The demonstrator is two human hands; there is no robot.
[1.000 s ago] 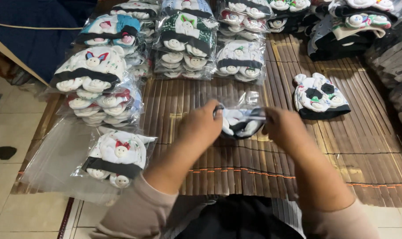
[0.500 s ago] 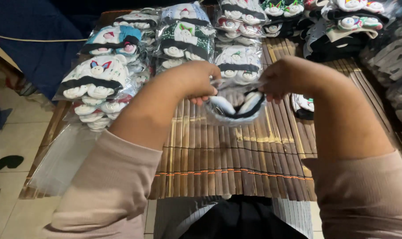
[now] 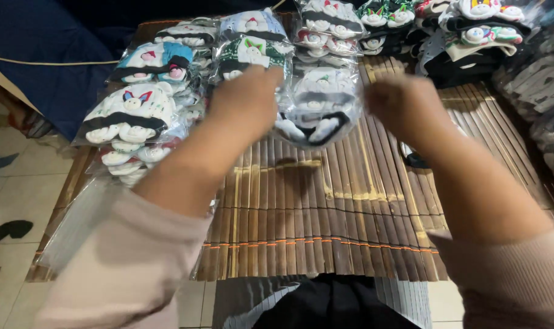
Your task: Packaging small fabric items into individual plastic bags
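My left hand [image 3: 248, 102] and my right hand [image 3: 404, 105] hold a clear plastic bag [image 3: 318, 116] between them, each pinching one side. Inside the bag is a black and white knitted item with small animal faces. The bag hangs in the air above the far part of a slatted bamboo mat [image 3: 313, 207], just in front of a row of similar bagged items. Both forearms wear pale pink sleeves. Motion blurs the fingers.
Stacks of bagged knitted items [image 3: 137, 116] line the mat's left side and its far edge [image 3: 326, 24]. Loose dark knitted pieces [image 3: 472, 36] pile up at the back right. Empty clear bags [image 3: 76, 225] lie at the left edge above a tiled floor [image 3: 3, 195].
Both hands have lifted the bagged item off the mat and carried it away from me, toward the far row of stacks. The hands have drawn a little further apart.
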